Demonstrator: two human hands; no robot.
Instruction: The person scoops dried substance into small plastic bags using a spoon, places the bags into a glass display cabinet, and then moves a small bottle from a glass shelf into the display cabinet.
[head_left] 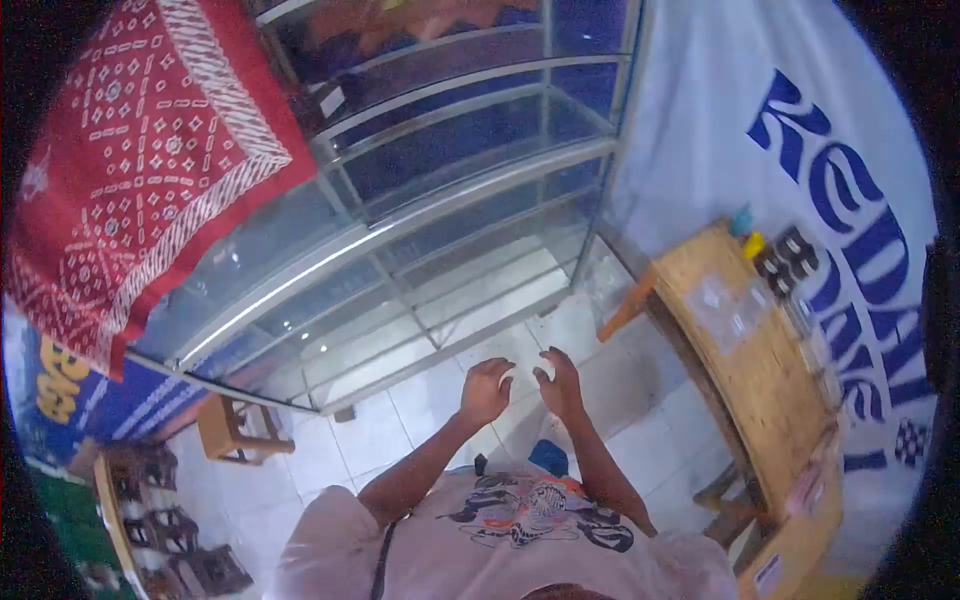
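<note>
My left hand is held out in front of my body, its fingers bent and the thumb apart from them. Facing it across a small gap is my right hand, with its thumb and forefinger spread. I can make out nothing in either hand. Behind the hands, pale floor tiles show. The nearest large thing is a glass display case with a metal frame, standing just beyond my fingertips.
A red patterned cloth hangs over the case's left side. To the right stands a wooden table bearing clear plastic packs, beside a white lettered banner. A wooden stool and a shelf with dark items are at left.
</note>
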